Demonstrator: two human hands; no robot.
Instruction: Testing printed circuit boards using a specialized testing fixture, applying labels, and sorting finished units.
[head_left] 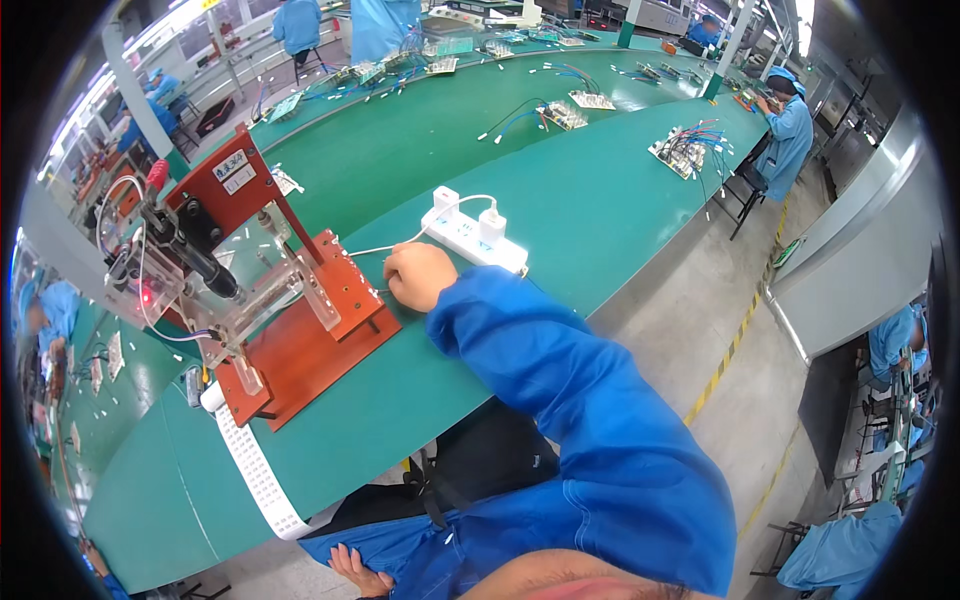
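My right hand (pixel 420 276) is closed, its knuckles up, low over the green bench beside the right edge of a red-brown test fixture (pixel 290 365). What its curled fingers hold, if anything, is hidden. The fixture carries clear acrylic blocks, a black cylinder (pixel 205 262) and a small red light. Just beyond the hand lies a white power strip (pixel 470 238) with two plugs in it, and a white cord runs from one plug past the hand to the fixture. Down by my blue smock, below the bench edge, my left hand (pixel 362 572) rests with its fingers apart, holding nothing visible.
A white strip of printed labels (pixel 258 470) trails over the bench's near edge. Circuit boards with coloured wires (pixel 685 152) lie farther along the green conveyor and bench. A co-worker (pixel 785 135) sits at the far right. A grey pillar (pixel 850 250) stands by the aisle.
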